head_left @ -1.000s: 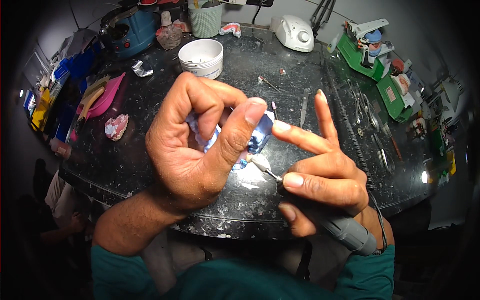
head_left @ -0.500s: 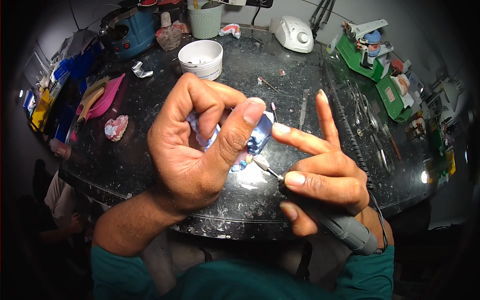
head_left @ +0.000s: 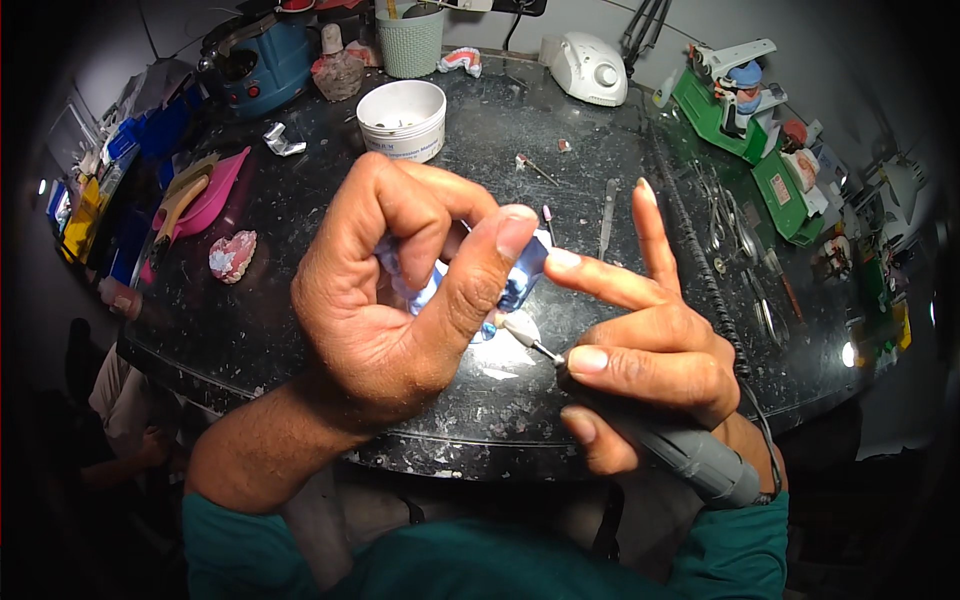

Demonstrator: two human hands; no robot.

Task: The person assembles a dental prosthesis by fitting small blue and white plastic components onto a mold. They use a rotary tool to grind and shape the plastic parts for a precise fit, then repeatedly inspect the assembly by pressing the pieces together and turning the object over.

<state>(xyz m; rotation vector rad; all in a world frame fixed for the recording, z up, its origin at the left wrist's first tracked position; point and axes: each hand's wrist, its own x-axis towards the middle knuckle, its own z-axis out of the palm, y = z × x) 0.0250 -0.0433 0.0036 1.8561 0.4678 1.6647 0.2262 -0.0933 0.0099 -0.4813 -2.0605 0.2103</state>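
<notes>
My left hand (head_left: pixel 370 330) is curled around a shiny blue dental model (head_left: pixel 524 277), with the thumb across its near side. Fingers and thumb hide much of the model. Small tooth shapes (head_left: pixel 488 331), one of them blue, show below the thumb. In my right hand (head_left: pixel 665 355) is a dark grey rotary handpiece (head_left: pixel 695 458), pinched near its nose. Its pale, pointed grinding bur (head_left: pixel 520 327) meets or nearly meets the teeth; contact cannot be made out. My right index fingertip rests at the model's right edge, and another finger points upward.
Beyond my hands stand a white tub (head_left: pixel 402 112) and a white control unit (head_left: pixel 588 70). A pink dustpan (head_left: pixel 212 195) and a pink-white dental cast (head_left: pixel 232 256) lie left. Metal instruments (head_left: pixel 735 225) and green articulator stands (head_left: pixel 715 115) line the right. A cord trails from the handpiece.
My left hand has shifted slightly down and right, tilting the model, so less of the teeth shows. The bur has turned a little; my right hand stays almost in place.
</notes>
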